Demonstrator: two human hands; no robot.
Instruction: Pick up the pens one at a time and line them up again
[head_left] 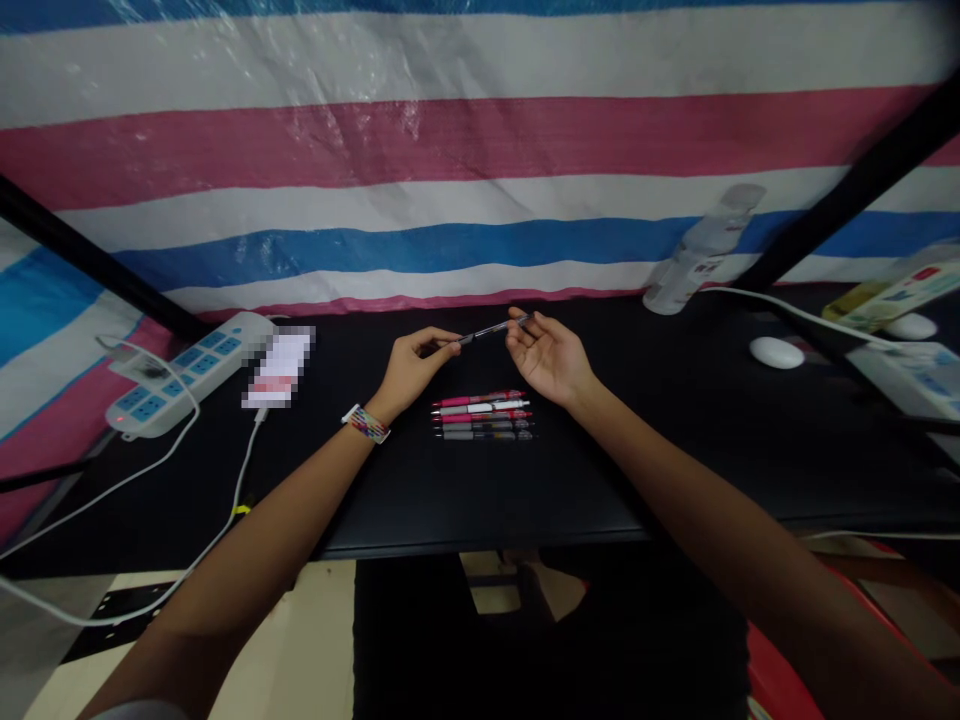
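My left hand [421,365] pinches one end of a dark, slim pen [491,329] between thumb and fingers. The other end of the pen lies at the fingers of my right hand [551,355], whose palm is turned up, with thumb and fingertips closed on it. Below the hands, several pens [484,417] lie side by side in a stack of rows on the black table [480,500]; some are red, one is white, and the nearest ones are grey and dark. A colourful band is on my left wrist.
A power strip [199,370] and a phone [280,368] on a white cable are at the left. A clear bottle [701,255] stands at the back right, near a white oval object [777,352]. Black poles rise at both sides.
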